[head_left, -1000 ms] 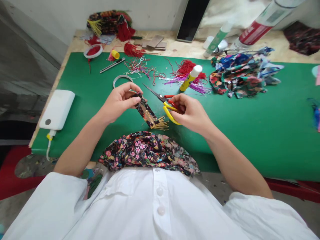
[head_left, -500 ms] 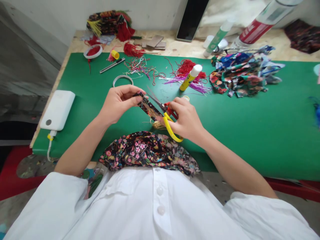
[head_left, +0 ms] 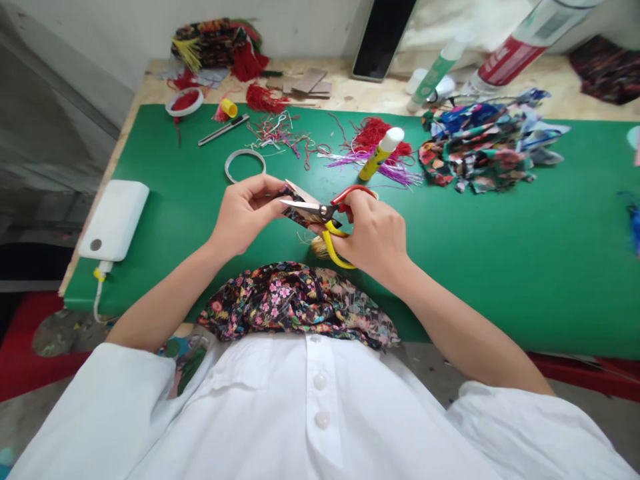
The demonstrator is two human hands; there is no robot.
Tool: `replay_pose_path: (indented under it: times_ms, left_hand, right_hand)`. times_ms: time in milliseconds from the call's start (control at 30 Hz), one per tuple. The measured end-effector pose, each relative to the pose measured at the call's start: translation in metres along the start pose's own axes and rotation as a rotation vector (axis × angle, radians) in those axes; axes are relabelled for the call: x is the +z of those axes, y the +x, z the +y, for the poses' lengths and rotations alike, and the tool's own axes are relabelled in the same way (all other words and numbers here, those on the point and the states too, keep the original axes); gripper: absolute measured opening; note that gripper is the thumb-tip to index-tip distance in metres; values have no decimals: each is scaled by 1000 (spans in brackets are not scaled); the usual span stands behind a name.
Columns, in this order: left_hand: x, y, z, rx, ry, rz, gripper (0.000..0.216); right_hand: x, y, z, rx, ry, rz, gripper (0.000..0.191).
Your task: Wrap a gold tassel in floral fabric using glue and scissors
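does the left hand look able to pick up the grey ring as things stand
Probably not without freeing its grip: the left hand pinches the dark floral strip. Otherwise the way looks free, as the grey ring lies just beyond its knuckles.

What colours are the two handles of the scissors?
The scissors have one red handle and one yellow handle, seen best in the head view.
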State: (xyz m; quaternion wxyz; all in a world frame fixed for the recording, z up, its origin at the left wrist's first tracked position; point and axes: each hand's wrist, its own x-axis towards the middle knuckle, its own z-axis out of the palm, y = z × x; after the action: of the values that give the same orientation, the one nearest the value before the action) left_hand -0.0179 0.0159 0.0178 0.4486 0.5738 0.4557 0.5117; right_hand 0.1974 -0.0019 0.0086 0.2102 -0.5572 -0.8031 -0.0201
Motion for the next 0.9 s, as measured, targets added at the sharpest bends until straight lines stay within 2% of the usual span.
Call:
replay_pose_path:
  times_ms: [467,900]
  left_hand:
    - [6,0,-7,-139,-127,24,26]
    - [3,0,-10,-212,-138,-1,30]
  right_hand:
    - [-1,-1,0,-8,-11,-48,37]
    - [-2,-1,1,16,-62,-117,43]
